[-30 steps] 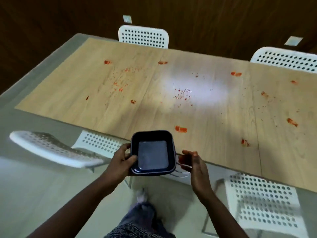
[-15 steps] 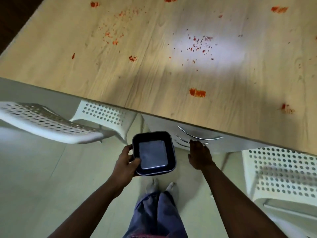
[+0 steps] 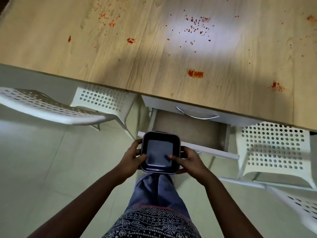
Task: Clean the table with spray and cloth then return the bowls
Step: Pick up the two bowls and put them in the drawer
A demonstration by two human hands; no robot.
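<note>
While both hands grip it, the dark square bowl (image 3: 160, 152) hangs above the open drawer's (image 3: 190, 133) front edge — left hand (image 3: 131, 158) and right hand (image 3: 190, 159) curl round opposite sides, thumbs inside. Beyond, the wooden table (image 3: 154, 54) carries red stains (image 3: 195, 73).

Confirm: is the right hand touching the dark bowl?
Touching. The head view shows the right hand gripping the bowl, thumb over its rim.

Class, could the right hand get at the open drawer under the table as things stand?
Probably not freely: the right hand grips the dark square bowl together with the left hand. The open drawer lies just beyond the bowl, with nothing between them.
</note>
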